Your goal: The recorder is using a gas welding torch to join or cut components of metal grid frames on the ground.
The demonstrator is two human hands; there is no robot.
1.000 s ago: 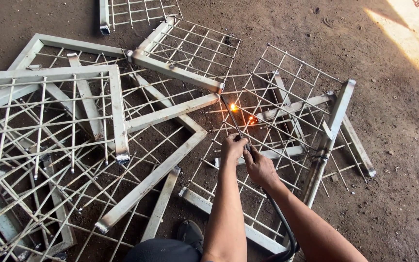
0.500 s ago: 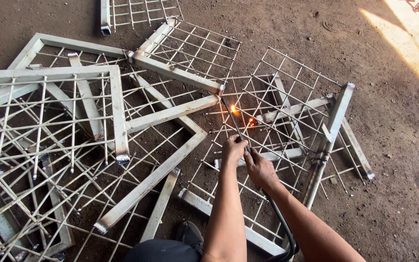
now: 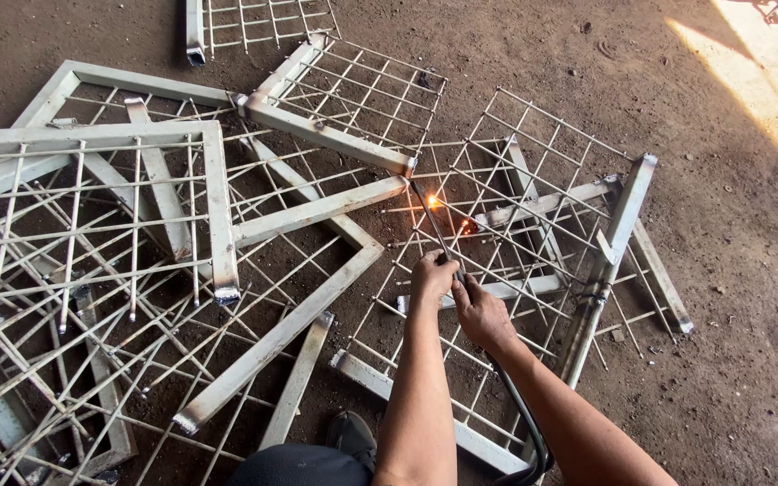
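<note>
The left hand (image 3: 431, 277) is closed around the rear of a thin torch (image 3: 434, 225), fingers curled over it, and the right hand (image 3: 482, 313) grips the same tool just behind, thumb side up, so the two hands touch. A dark hose (image 3: 520, 409) runs back from the right hand along the forearm toward the lower edge of the view. The torch slants up and away from the hands, and its tip ends at a bright orange glow (image 3: 433, 202) on a wire grid (image 3: 533, 180) (a second, smaller glowing spot sits just to the right of it). That grid lies flat on the dirt floor (image 3: 722, 135), with pale metal bars (image 3: 605, 270) around and across it. To the left, more frames (image 3: 209, 216) of the same pale tube and wire mesh lie overlapping in a loose pile. A dark shoe (image 3: 350, 434) shows beside the left forearm, on the ground at the near edge of the grid.
</note>
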